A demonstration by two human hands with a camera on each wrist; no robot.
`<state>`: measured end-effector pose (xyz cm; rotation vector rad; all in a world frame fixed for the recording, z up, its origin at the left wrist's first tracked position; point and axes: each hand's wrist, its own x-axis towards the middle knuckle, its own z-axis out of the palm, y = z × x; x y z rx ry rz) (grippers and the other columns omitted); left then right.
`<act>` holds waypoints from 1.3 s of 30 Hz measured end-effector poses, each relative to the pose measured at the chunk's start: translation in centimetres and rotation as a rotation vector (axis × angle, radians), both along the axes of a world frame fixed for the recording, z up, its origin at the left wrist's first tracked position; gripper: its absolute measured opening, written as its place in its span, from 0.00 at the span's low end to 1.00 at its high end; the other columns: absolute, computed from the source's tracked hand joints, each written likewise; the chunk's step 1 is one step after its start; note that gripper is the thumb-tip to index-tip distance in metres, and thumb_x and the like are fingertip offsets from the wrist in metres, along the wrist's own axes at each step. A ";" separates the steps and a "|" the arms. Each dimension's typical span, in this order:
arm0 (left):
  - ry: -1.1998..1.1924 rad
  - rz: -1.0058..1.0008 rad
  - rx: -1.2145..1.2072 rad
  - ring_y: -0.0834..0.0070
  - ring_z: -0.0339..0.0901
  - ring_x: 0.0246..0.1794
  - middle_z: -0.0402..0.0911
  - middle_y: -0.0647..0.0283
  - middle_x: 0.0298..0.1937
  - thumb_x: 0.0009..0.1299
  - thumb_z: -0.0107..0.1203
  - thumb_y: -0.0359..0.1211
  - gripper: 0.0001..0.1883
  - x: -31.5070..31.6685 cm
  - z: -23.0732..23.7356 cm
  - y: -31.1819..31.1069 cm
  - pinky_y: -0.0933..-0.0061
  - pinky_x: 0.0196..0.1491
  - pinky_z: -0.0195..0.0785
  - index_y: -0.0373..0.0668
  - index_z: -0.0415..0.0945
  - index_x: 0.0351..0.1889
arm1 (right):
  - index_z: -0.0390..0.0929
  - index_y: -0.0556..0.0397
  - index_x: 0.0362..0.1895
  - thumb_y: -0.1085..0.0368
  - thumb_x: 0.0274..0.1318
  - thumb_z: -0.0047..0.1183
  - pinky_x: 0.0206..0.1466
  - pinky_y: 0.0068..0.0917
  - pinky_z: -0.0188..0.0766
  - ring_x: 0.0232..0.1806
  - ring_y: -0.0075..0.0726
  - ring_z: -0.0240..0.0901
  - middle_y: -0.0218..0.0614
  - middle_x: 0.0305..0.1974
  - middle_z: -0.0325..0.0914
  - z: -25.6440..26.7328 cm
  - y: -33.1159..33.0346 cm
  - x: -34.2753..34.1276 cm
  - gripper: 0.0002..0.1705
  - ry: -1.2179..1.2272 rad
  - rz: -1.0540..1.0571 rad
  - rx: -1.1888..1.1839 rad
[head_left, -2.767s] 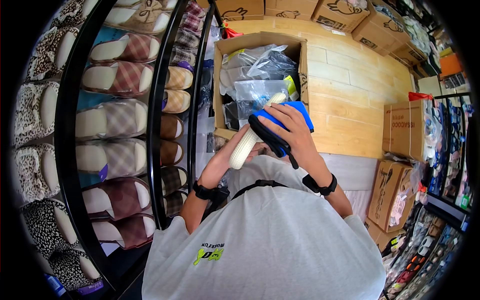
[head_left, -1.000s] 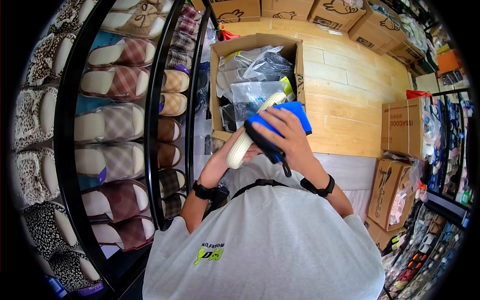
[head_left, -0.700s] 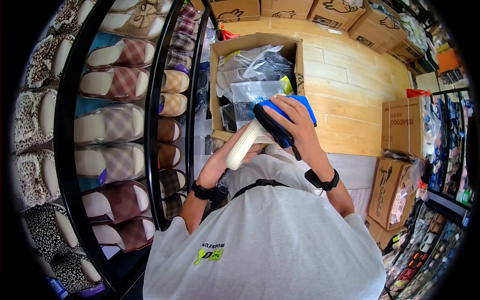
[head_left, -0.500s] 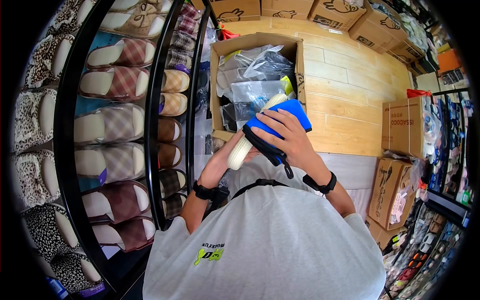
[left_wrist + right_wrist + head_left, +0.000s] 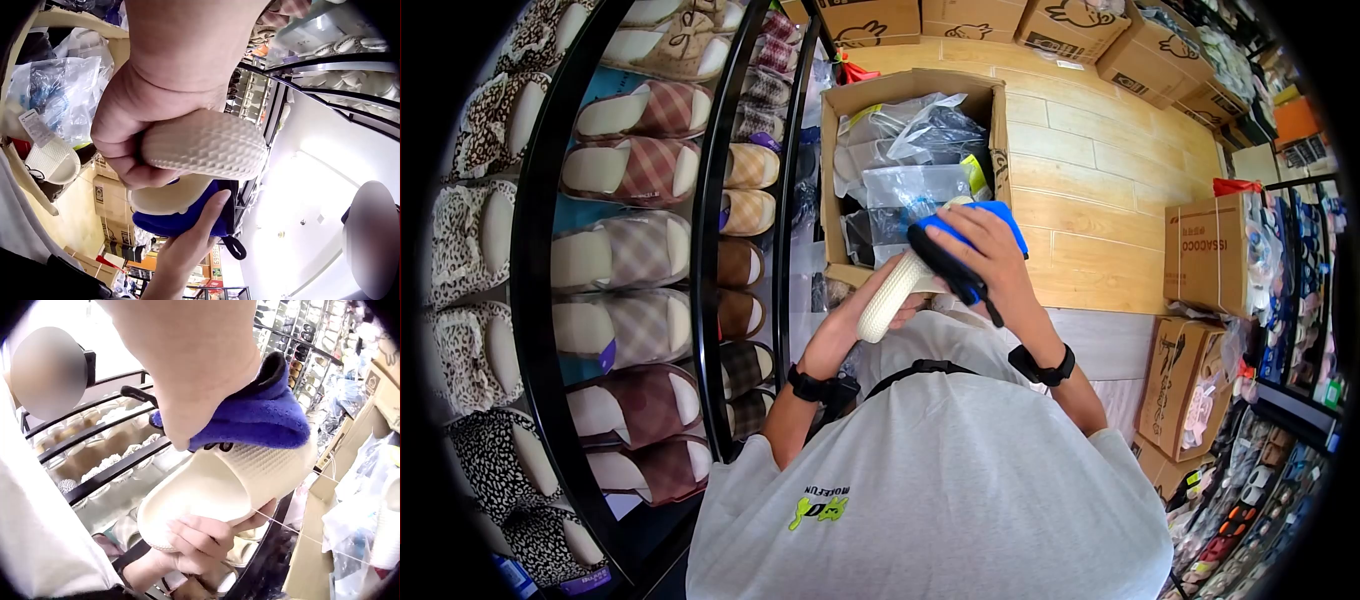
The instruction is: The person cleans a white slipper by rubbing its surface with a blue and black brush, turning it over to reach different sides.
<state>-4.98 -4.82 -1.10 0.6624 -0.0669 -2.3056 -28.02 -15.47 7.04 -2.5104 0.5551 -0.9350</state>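
Observation:
A cream textured slipper [image 5: 890, 300] is gripped in my left hand [image 5: 840, 325], fingers curled round its sole in the left wrist view [image 5: 206, 144]. My right hand [image 5: 998, 265] holds a blue cloth with black edging [image 5: 1012, 222] against the slipper's upper. In the right wrist view the blue cloth [image 5: 262, 422] lies on the strap of the slipper [image 5: 194, 494], beside a black mark, and the left fingers [image 5: 200, 540] lie at the insole. A black loop [image 5: 235, 247] hangs from the cloth. A thin white string runs from the slipper.
An open cardboard box [image 5: 832, 180] with plastic-wrapped items stands just beyond the hands. Racks of slippers [image 5: 625, 245] line the left side. More cartons [image 5: 1205, 255] and shelves stand on the right; wooden flooring [image 5: 1100, 170] lies between.
The right hand has moved back and forth with the cloth over the slipper, and the cloth's black edge has tilted more steeply. The left hand keeps its grip, nearly in place.

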 end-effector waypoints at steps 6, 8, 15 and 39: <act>0.014 -0.028 0.051 0.75 0.67 0.16 0.69 0.68 0.25 0.86 0.34 0.73 0.44 0.8 -1.8 0.0 0.73 0.14 0.60 0.39 0.80 0.57 | 0.82 0.41 0.75 0.63 0.56 0.68 0.79 0.54 0.67 0.77 0.54 0.72 0.41 0.76 0.78 -0.2 0.7 0.1 0.39 -0.003 -0.033 0.000; 0.011 0.020 0.089 0.75 0.67 0.16 0.69 0.68 0.25 0.86 0.34 0.73 0.43 0.6 -1.7 0.1 0.73 0.15 0.60 0.40 0.80 0.57 | 0.81 0.41 0.76 0.63 0.55 0.66 0.80 0.54 0.66 0.78 0.54 0.72 0.41 0.76 0.77 0.0 1.0 0.0 0.40 0.031 0.033 -0.019; 0.055 0.037 0.111 0.75 0.66 0.16 0.69 0.67 0.25 0.84 0.37 0.75 0.43 0.6 -0.5 -0.2 0.73 0.15 0.63 0.42 0.78 0.53 | 0.81 0.41 0.77 0.63 0.50 0.69 0.79 0.54 0.68 0.78 0.55 0.71 0.41 0.76 0.77 0.1 0.2 0.2 0.44 0.021 -0.048 0.061; 0.030 0.101 0.170 0.73 0.71 0.16 0.68 0.66 0.25 0.85 0.37 0.73 0.41 0.7 -1.6 0.4 0.71 0.15 0.66 0.44 0.78 0.45 | 0.81 0.38 0.76 0.64 0.57 0.65 0.81 0.54 0.67 0.77 0.51 0.72 0.37 0.76 0.78 0.8 0.9 0.4 0.39 0.022 0.047 -0.013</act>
